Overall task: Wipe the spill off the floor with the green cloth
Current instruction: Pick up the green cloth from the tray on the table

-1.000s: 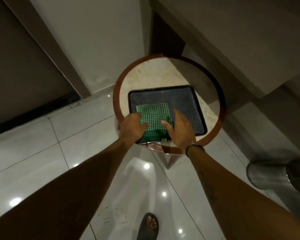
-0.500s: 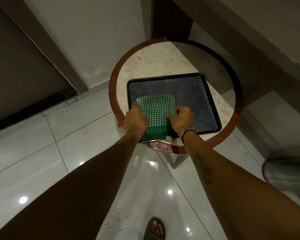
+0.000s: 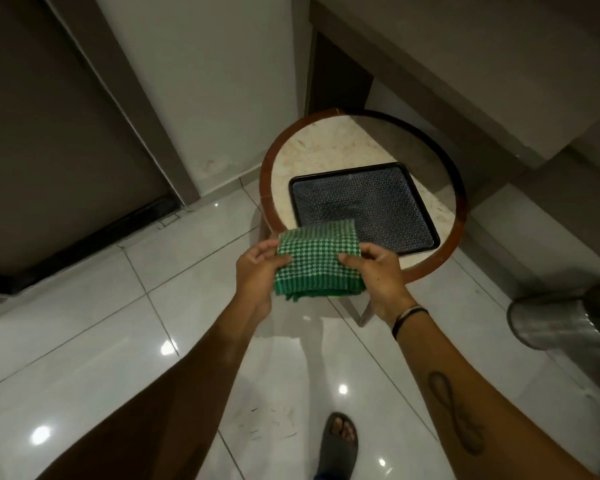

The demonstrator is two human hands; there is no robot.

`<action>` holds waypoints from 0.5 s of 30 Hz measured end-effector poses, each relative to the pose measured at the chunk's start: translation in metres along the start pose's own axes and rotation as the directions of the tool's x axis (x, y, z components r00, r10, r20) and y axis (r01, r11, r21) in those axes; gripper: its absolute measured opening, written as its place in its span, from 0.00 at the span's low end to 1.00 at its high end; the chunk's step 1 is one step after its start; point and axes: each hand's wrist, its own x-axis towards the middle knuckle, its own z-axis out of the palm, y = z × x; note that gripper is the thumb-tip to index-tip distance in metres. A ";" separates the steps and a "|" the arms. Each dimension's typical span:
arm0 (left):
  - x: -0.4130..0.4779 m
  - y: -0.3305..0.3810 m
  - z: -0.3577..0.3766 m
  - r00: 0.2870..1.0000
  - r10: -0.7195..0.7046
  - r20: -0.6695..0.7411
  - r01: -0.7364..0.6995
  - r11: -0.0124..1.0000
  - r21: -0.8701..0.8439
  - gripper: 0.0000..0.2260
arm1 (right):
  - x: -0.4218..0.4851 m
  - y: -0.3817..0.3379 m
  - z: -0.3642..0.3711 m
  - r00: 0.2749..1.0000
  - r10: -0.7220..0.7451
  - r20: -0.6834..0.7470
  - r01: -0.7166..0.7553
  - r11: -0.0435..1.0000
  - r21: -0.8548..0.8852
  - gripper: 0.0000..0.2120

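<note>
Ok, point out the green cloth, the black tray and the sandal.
green cloth (image 3: 317, 258): head view, middle of its checked top face.
black tray (image 3: 361, 199): head view, bare patterned floor of the tray.
sandal (image 3: 338, 452): head view, dark strap over the foot.

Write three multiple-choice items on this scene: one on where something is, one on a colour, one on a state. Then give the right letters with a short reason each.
1. Where is the black tray?
A. on the round table
B. on the floor
C. on the metal bin

2. What colour is the cloth?
A. red and white
B. green and white
C. plain blue

3. What state is the cloth in?
A. spread flat on the tray
B. lying on the floor
C. folded and held in both hands

Answers:
1 A, the tray lies on the table's pale top.
2 B, the weave shows green and white checks.
3 C, the left hand and the right hand grip its sides, and folded layers show at its near edge.
</note>
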 end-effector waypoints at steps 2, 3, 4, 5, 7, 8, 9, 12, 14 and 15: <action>-0.024 -0.006 -0.043 0.999 -0.037 0.033 0.036 0.999 0.005 0.19 | -0.043 0.024 0.015 0.999 0.025 -0.023 -0.025 1.000 0.001 0.09; -0.037 -0.011 -0.065 0.997 -0.058 0.041 0.058 0.998 0.022 0.20 | -0.064 0.038 0.024 0.999 0.044 -0.030 -0.044 0.999 0.003 0.09; -0.049 -0.016 -0.088 0.996 -0.077 0.051 0.074 0.996 0.049 0.21 | -0.085 0.054 0.033 0.998 0.056 -0.031 -0.056 0.998 0.010 0.10; -0.061 -0.021 -0.112 0.994 -0.088 0.066 0.083 0.993 0.080 0.21 | -0.106 0.071 0.044 0.997 0.066 -0.033 -0.065 0.998 0.024 0.10; -0.084 -0.033 -0.158 0.991 -0.107 0.075 0.095 0.985 0.147 0.22 | -0.145 0.105 0.065 0.995 0.088 -0.039 -0.086 0.995 0.044 0.09; -0.095 -0.039 -0.181 0.990 -0.118 0.075 0.103 0.980 0.172 0.22 | -0.164 0.121 0.076 0.994 0.097 -0.050 -0.095 0.995 0.042 0.09; -0.104 -0.046 -0.202 0.989 -0.126 0.081 0.109 0.976 0.190 0.22 | -0.182 0.138 0.086 0.993 0.104 -0.063 -0.101 0.994 0.042 0.10; -0.128 -0.070 -0.260 0.984 -0.164 0.075 0.143 0.963 0.228 0.22 | -0.227 0.189 0.113 0.986 0.148 -0.083 -0.145 0.989 0.042 0.10; -0.140 -0.091 -0.294 0.981 -0.182 0.062 0.162 0.955 0.248 0.23 | -0.251 0.222 0.126 0.981 0.175 -0.079 -0.171 0.984 0.056 0.10; -0.145 -0.103 -0.309 0.980 -0.192 0.053 0.173 0.952 0.251 0.23 | -0.260 0.237 0.130 0.980 0.184 -0.077 -0.181 0.982 0.054 0.11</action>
